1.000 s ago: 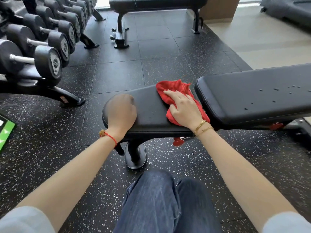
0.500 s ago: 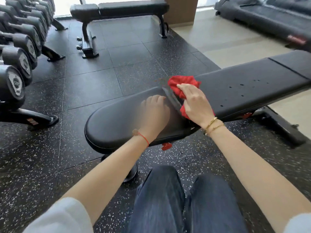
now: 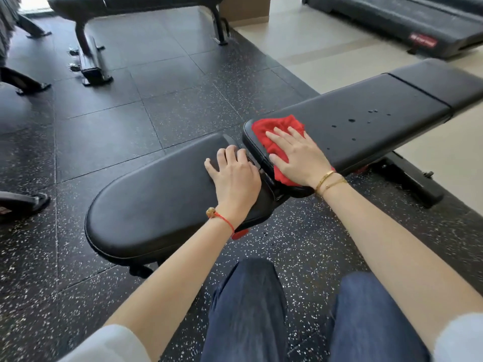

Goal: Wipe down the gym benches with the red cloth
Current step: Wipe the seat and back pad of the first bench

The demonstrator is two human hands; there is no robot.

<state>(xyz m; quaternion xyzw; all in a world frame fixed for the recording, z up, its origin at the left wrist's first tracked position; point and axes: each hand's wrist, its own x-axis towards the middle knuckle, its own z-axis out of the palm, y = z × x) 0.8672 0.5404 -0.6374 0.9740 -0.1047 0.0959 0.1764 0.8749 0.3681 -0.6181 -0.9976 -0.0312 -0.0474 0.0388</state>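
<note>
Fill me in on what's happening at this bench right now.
A person is crouched at a black gym bench, wiping it. The right hand presses a red cloth flat on the near end of the long back pad, beside the gap between the pads. The left hand rests on the seat pad, fingers at that gap. Water droplets sit further along the back pad, not yet wiped. Another bench stands behind.

Two benches: one near (image 3: 162, 205), one far (image 3: 130, 3). One red cloth (image 3: 277, 131). Two hands: left (image 3: 232, 176), right (image 3: 298, 155). One treadmill (image 3: 407, 19).
</note>
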